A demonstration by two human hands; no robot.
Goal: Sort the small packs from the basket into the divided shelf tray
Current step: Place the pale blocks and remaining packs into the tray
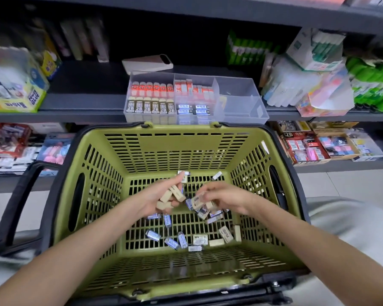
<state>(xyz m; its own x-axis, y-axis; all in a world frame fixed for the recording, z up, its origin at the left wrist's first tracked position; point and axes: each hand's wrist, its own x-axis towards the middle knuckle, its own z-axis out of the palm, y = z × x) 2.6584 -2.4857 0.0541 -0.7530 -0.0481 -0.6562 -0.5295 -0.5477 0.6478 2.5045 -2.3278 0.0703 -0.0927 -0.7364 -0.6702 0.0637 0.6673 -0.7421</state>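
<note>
Basket [186, 281] rim is seen closest | left grip [161, 200] is clenched round a handful of beige packs [171, 193] | right grip [221, 195] is pinched on a single pack [197, 200] | shelf tray [253, 111] is filled in four sections, right side mostly bare | plenty of loose packs [181, 239] left, maybe halfway

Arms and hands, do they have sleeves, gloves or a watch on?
No. Both forearms are bare to the picture's edge. The left hand and right hand wear no gloves, watch or bracelet. Rings cannot be told through the blur.
</note>
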